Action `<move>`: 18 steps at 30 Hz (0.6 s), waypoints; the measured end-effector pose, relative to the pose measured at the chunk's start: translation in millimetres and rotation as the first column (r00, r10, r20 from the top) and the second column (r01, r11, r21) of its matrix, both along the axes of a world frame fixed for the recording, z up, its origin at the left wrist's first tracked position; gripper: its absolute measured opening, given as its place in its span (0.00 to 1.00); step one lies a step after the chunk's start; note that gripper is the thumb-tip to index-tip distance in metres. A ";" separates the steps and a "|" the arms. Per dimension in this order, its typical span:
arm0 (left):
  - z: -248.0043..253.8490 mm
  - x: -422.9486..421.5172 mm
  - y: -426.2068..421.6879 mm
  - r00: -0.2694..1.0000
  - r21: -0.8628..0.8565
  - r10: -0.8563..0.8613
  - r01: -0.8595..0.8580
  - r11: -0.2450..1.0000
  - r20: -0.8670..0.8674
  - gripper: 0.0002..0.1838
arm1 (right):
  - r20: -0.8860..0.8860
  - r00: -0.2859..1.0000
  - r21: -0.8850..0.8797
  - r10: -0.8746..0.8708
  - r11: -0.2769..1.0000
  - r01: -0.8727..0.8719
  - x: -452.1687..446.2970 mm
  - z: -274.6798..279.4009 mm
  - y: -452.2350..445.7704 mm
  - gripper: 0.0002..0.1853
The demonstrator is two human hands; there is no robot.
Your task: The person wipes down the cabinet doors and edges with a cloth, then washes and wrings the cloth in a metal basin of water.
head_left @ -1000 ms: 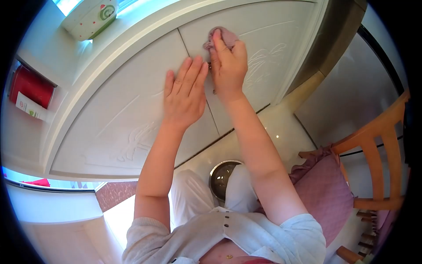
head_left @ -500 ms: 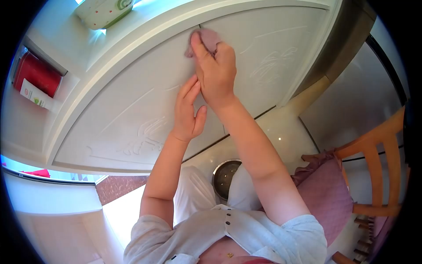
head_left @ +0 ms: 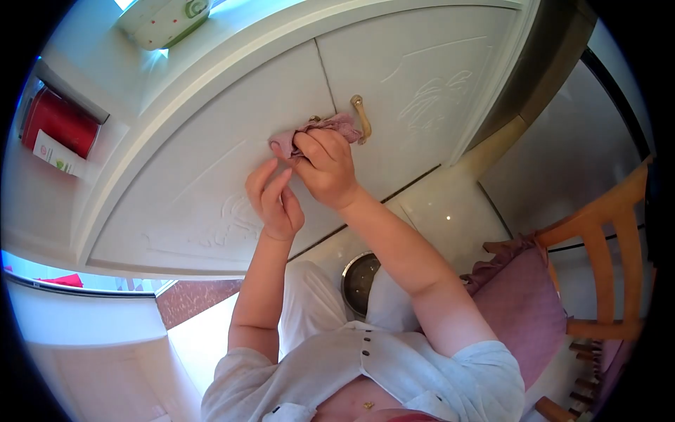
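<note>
The fingers of the right hand (head_left: 325, 167) are curled closed around a bunched pink cloth (head_left: 343, 124), which lies across the left cabinet door (head_left: 190, 172) and the seam beside it. Just left and nearer, the fingers of the left hand (head_left: 274, 207) are loosely open and half bent, with nothing visible in their hold; whether their tips touch the cloth is hard to tell. At the cloth's right end is a brass-coloured handle (head_left: 361, 119) on the right cabinet door (head_left: 429, 67). Nearer, a metal bowl (head_left: 359, 283) sits between the person's white-trousered legs. To the right stands a wooden chair (head_left: 602, 246) with a mauve cushion (head_left: 520, 309). At far left, a white tube (head_left: 56, 152) leans by a red container (head_left: 74, 123).
</note>
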State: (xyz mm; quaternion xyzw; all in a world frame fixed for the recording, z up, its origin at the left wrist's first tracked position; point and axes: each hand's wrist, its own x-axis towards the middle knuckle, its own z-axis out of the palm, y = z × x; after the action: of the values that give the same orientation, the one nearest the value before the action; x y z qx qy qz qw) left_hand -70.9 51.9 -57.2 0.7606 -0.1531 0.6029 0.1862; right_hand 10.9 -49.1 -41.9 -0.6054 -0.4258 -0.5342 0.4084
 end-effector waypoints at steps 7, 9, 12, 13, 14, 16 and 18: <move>5.4 -1.5 -4.2 0.994 0.022 0.046 -0.044 0.999 -0.101 0.16 | 0.011 0.994 -0.009 -0.111 0.994 0.111 -9.6 -26.6 9.3 0.04; 4.3 0.2 -4.1 0.989 0.040 0.073 -0.068 0.997 -0.129 0.16 | 0.003 0.988 -0.013 -0.156 0.988 0.156 -13.2 -34.2 11.0 0.05; 2.4 -1.1 -5.4 0.989 0.065 0.007 0.003 0.998 -0.146 0.18 | -0.085 0.981 -0.020 -0.177 0.984 0.176 -16.9 -44.0 13.3 0.05; 3.4 -3.5 -8.4 0.978 0.085 0.021 -0.004 0.996 -0.209 0.20 | -0.104 0.978 -0.018 -0.180 0.984 0.180 -16.2 -47.2 13.1 0.06; 4.0 -5.4 -9.9 0.962 0.105 0.036 -0.008 0.994 -0.271 0.21 | -0.123 0.975 -0.016 -0.184 0.983 0.184 -16.0 -50.5 12.5 0.07; 1.3 -5.9 -8.4 0.953 0.118 0.042 -0.007 0.993 -0.300 0.22 | -0.177 0.973 -0.039 -0.148 0.989 0.144 -16.2 -59.7 7.1 0.06; -1.9 -7.7 -6.7 0.943 0.127 0.047 -0.005 0.992 -0.330 0.24 | -0.232 0.966 -0.063 -0.114 0.993 0.102 -16.8 -67.4 0.9 0.06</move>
State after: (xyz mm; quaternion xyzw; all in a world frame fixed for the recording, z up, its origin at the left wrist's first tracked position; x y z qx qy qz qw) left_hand -78.5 45.3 -59.1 0.8633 -0.1469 0.4577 0.1538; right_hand -5.9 -48.2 -109.3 -0.6970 -0.3540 -0.4691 0.4108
